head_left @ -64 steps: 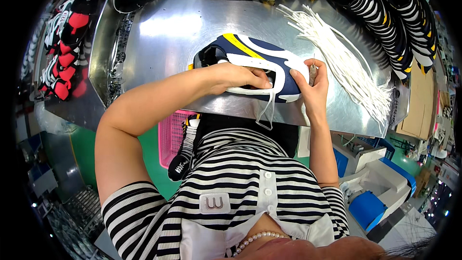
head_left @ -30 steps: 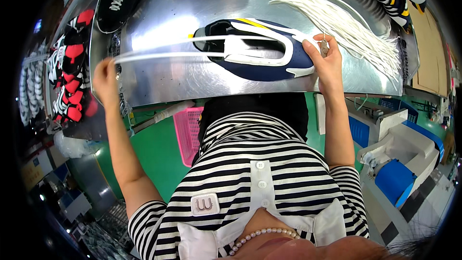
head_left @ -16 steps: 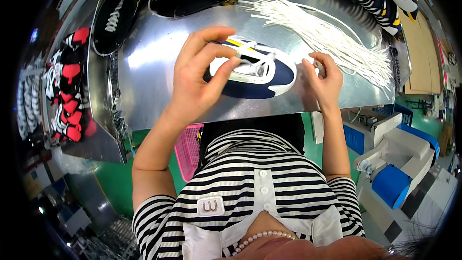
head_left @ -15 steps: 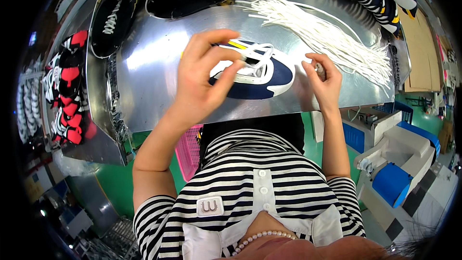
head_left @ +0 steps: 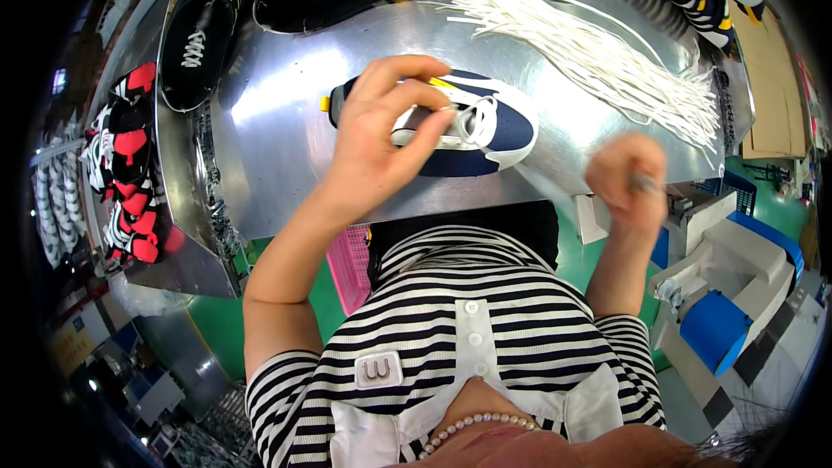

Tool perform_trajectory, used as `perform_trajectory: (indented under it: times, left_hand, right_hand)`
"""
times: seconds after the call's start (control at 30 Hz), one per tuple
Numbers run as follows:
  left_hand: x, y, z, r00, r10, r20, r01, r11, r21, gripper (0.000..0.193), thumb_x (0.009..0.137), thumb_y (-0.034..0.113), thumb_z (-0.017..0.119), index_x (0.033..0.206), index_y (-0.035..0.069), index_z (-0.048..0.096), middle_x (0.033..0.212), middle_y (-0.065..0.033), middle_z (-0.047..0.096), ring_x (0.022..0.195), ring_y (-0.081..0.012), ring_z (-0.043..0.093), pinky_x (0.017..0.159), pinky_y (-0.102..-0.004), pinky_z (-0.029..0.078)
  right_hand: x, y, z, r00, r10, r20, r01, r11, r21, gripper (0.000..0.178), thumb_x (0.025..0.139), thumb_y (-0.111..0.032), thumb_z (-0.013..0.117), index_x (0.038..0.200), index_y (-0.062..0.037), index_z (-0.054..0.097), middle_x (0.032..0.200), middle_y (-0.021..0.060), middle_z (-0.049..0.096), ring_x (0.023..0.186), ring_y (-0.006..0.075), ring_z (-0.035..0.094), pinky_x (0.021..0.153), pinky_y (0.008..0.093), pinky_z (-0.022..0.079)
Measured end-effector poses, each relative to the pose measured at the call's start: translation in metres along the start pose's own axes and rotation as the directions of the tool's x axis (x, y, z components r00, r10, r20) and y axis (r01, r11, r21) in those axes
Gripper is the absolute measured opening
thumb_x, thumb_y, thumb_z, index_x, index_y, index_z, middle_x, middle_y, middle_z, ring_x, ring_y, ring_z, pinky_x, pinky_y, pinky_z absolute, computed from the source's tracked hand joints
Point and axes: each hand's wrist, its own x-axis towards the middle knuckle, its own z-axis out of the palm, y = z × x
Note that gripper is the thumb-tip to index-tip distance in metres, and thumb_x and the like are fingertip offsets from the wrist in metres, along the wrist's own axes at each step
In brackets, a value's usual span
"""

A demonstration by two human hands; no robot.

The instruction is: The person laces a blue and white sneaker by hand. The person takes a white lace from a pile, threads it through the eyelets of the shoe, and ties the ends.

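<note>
A navy-and-white shoe (head_left: pixel 513 128) is laid on the table (head_left: pixel 282 169) near a bundle of white laces (head_left: pixel 598 61). Over the shoe's opening, a single lace (head_left: pixel 473 126) is pinched by the fingers of the left hand (head_left: pixel 380 134); a grey tool (head_left: pixel 642 183) is enclosed in the blurred right hand's (head_left: pixel 626 175) curled fingers.

Right hand (head_left: pixel 628 178) now well clear of the shoe (head_left: pixel 513 128).
Half a second ago: near the toe, fingers bent toward thumb. Now farther right, over the near edge of the table (head_left: pixel 277 160), curled, blurred; pale streak (head_left: pixel 555 189) toward the toe. Left hand (head_left: pixel 381 139), well left of shoe a second ago, now over its opening. White lace (head_left: pixel 477 120), then drawn out straight, now looped toward toe.
</note>
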Motion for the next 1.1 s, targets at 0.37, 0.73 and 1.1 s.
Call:
perform_trajectory:
  times: [0.37, 0.73, 1.1]
  left_hand:
    - [-0.024, -0.001, -0.002, 0.981, -0.182, 0.072, 0.156, 0.951, 0.268, 0.031, 0.089, 0.024, 0.066, 0.110, 0.000, 0.064, 0.101, -0.0139, 0.065, 0.092, -0.0292, 0.063, 0.083, -0.0373, 0.050]
    - [-0.010, -0.028, 0.032, 0.675, -0.654, 0.341, 0.738, 0.598, -0.313, 0.025, 0.087, 0.025, 0.072, 0.100, 0.004, 0.067, 0.081, -0.0013, 0.068, 0.065, -0.0058, 0.058, 0.057, -0.0200, 0.043]
    - [-0.017, -0.023, 0.044, 0.767, -0.640, 0.052, 0.641, 0.759, -0.113, 0.024, 0.079, 0.017, 0.078, 0.095, -0.001, 0.071, 0.084, -0.0062, 0.073, 0.072, -0.0105, 0.068, 0.065, -0.0257, 0.052]
  right_hand:
    - [0.019, 0.087, 0.043, 0.871, 0.306, -0.385, -0.311, 0.949, 0.051, 0.024, 0.085, -0.010, 0.071, 0.106, 0.0014, 0.067, 0.076, 0.0012, 0.065, 0.066, 0.0064, 0.058, 0.058, 0.0193, 0.044]
    - [0.024, 0.096, 0.056, 0.912, 0.198, -0.360, -0.349, 0.836, -0.424, 0.053, 0.079, -0.012, 0.077, 0.124, -0.0001, 0.053, 0.079, 0.0106, 0.072, 0.071, 0.0136, 0.066, 0.066, 0.0273, 0.050]
    - [0.006, 0.073, 0.048, 0.964, 0.034, -0.263, -0.174, 0.830, -0.530, 0.022, 0.088, -0.017, 0.067, 0.099, -0.0021, 0.056, 0.078, 0.0129, 0.067, 0.069, 0.0290, 0.066, 0.062, 0.0367, 0.050]
